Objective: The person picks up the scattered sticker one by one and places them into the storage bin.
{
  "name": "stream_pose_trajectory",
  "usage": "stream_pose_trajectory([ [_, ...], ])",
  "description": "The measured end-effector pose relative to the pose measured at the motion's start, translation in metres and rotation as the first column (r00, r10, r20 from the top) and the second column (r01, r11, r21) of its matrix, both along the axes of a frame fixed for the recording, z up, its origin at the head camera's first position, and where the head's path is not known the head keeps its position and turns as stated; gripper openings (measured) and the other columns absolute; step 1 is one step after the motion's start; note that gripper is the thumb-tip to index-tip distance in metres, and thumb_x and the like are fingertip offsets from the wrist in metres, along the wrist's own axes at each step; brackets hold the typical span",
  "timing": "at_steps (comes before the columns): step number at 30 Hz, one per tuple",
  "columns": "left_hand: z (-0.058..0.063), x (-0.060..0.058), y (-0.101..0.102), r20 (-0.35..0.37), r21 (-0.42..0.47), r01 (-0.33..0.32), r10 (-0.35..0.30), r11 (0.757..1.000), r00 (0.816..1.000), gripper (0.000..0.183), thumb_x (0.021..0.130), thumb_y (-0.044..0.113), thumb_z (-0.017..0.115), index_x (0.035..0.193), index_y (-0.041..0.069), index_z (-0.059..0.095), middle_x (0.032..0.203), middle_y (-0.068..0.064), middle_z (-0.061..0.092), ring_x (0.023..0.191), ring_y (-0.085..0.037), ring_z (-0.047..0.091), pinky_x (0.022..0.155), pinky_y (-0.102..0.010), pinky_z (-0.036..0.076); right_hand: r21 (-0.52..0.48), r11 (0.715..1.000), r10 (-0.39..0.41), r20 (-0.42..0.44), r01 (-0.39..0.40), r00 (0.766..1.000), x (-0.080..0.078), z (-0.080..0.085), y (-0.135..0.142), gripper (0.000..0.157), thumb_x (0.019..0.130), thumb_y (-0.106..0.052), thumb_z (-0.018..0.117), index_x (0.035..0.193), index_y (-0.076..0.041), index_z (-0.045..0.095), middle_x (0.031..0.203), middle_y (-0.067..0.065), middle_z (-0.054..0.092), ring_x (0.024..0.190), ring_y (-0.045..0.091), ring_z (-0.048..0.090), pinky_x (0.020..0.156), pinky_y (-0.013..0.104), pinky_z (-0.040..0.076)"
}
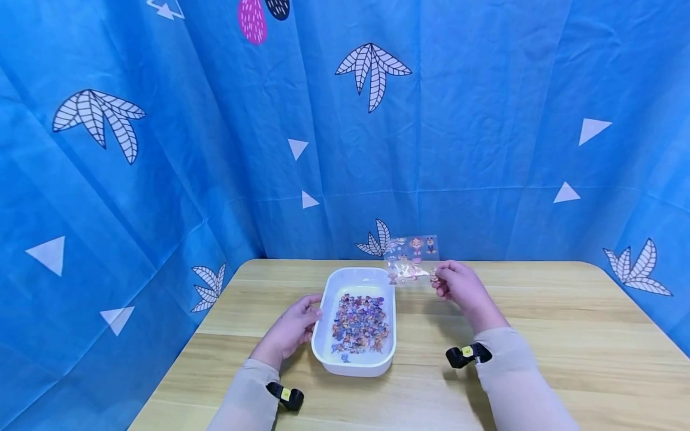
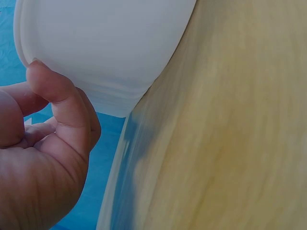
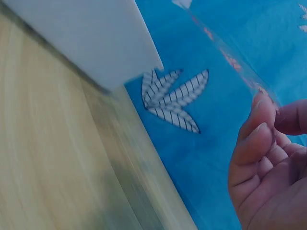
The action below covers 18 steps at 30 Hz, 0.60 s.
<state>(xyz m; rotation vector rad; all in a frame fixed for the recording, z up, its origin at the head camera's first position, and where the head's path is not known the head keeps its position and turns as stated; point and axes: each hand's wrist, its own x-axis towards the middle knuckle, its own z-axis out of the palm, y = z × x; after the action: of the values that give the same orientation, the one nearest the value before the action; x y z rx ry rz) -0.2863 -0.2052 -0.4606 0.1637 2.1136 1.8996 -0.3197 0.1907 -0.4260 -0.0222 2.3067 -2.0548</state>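
My right hand (image 1: 460, 286) pinches the lower right corner of a clear sticker sheet (image 1: 414, 251) printed with small cartoon figures. The sheet hangs up above the table's back part, overlapping the far right corner of a white plastic tub (image 1: 354, 368) in the head view. Seen from the right wrist, the sheet (image 3: 230, 62) is nearly edge-on between thumb and fingertips. My left hand (image 1: 291, 326) holds the tub at its left rim, thumb at the edge in the left wrist view. Many small colourful cartoon stickers (image 1: 360, 323) lie spread over the tub's floor.
The tub stands on a light wooden table (image 1: 560, 335). A blue curtain (image 1: 474, 149) with white leaf and triangle prints hangs behind and to the left. Black wrist cameras are strapped over both sleeves (image 1: 523, 377).
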Motion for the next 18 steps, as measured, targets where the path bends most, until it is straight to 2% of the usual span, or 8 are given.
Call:
stream_pose_trajectory([
  [6, -0.001, 0.0, 0.0, -0.003, -0.002, 0.002, -0.002, 1.0, 1.0, 0.049, 0.106, 0.016, 0.052, 0.153, 0.008, 0.04, 0.119, -0.021, 0.06, 0.092, -0.025, 0.064, 0.073, -0.033, 0.056, 0.025, 0.999, 0.044, 0.013, -0.044, 0.999, 0.002, -0.002, -0.02, 0.027, 0.106, -0.013, 0.044, 0.121, 0.007, 0.054, 0.084, 0.007, 0.057, 0.067, 0.016, 0.052, 0.061, 0.031, 0.049],
  [11, 0.0, -0.001, 0.001, -0.003, -0.006, -0.003, 0.003, 1.0, 1.0, 0.049, 0.106, 0.016, 0.052, 0.153, 0.008, 0.04, 0.118, -0.021, 0.059, 0.091, -0.024, 0.062, 0.072, -0.033, 0.055, 0.0, 0.996, 0.087, 0.023, -0.087, 0.996, 0.004, -0.003, -0.034, 0.028, 0.105, -0.01, 0.043, 0.126, 0.006, 0.052, 0.088, 0.009, 0.06, 0.07, 0.018, 0.055, 0.062, 0.03, 0.05],
  [18, -0.001, -0.002, -0.001, -0.006, -0.002, -0.001, 0.001, 1.0, 1.0, 0.049, 0.105, 0.015, 0.052, 0.153, 0.008, 0.04, 0.117, -0.02, 0.059, 0.089, -0.023, 0.062, 0.069, -0.031, 0.055, -0.03, 0.989, 0.144, 0.033, -0.143, 0.989, 0.007, -0.007, -0.057, 0.026, 0.1, -0.008, 0.048, 0.123, 0.004, 0.055, 0.092, 0.015, 0.065, 0.066, 0.018, 0.056, 0.059, 0.028, 0.049],
])
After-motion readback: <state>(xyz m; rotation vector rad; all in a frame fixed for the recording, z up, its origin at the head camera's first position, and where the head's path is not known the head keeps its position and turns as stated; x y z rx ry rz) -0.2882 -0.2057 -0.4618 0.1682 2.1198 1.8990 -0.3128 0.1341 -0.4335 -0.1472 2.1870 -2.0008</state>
